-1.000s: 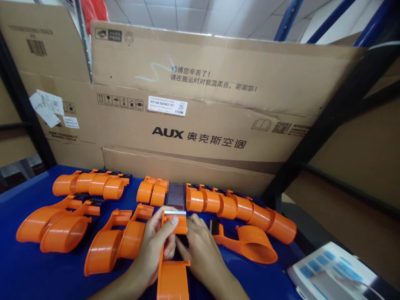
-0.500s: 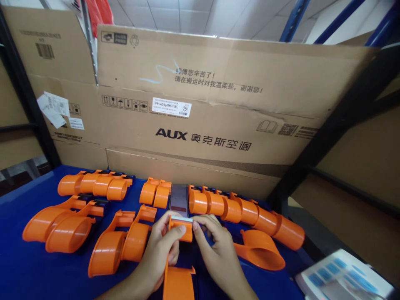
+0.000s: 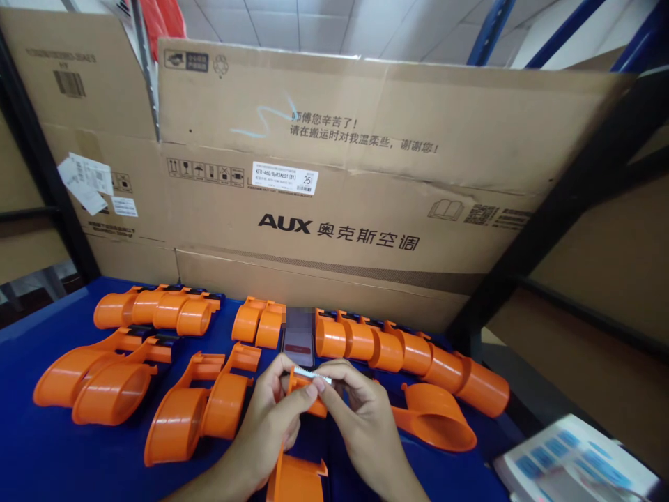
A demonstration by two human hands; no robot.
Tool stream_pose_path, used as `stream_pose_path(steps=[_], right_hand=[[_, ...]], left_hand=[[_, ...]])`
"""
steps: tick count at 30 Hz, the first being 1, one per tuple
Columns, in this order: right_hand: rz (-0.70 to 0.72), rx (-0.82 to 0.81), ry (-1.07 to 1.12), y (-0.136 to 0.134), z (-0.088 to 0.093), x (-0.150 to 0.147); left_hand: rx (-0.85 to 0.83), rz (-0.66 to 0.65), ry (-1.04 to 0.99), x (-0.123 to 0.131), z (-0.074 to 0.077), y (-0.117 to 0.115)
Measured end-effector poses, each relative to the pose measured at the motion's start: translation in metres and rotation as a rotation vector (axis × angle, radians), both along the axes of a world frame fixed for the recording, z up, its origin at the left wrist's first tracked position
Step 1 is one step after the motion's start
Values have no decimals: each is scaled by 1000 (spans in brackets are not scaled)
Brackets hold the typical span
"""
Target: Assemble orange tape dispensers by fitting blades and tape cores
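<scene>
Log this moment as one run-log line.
left hand: grips orange tape dispenser | right hand: pinches serrated blade | around: other orange dispensers on blue table

We read "AUX 奥克斯空调" in black on the large cardboard box (image 3: pixel 209 230). On the cardboard panel (image 3: pixel 470 111) above it we read "师傅您辛苦了!请在搬运时对我温柔些,谢谢您!". The white label (image 3: pixel 285 178) shows "25"; we cannot make out its finer print.

view: head | left hand (image 3: pixel 269 427): bare, short rounded nails, thumbnail pale at the tip | right hand (image 3: pixel 366 425): bare, short nails, creased knuckles | left forearm (image 3: pixel 209 484): bare to the frame edge | right forearm (image 3: pixel 405 484): bare to the frame edge
</scene>
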State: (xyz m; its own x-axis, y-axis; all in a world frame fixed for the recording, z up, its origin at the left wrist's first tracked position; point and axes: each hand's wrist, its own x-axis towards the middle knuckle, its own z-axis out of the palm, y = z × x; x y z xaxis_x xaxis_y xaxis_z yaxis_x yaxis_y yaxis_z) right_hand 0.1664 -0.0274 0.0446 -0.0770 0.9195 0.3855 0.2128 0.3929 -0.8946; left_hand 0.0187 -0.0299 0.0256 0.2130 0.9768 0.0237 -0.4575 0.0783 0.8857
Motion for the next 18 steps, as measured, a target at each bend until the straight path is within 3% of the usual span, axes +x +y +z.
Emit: stream_pose_path(steps=[12,15,18], right_hand=[[-172,14,120,3,1,16],[-273,84,-10,7,-1,24],[-263,160,-246,11,-6,24]], left_hand=[[-21,76,-71,-10,-1,10],[-35,96,-93,-10,-1,9],[-42,88,-94,-10,-1,12]])
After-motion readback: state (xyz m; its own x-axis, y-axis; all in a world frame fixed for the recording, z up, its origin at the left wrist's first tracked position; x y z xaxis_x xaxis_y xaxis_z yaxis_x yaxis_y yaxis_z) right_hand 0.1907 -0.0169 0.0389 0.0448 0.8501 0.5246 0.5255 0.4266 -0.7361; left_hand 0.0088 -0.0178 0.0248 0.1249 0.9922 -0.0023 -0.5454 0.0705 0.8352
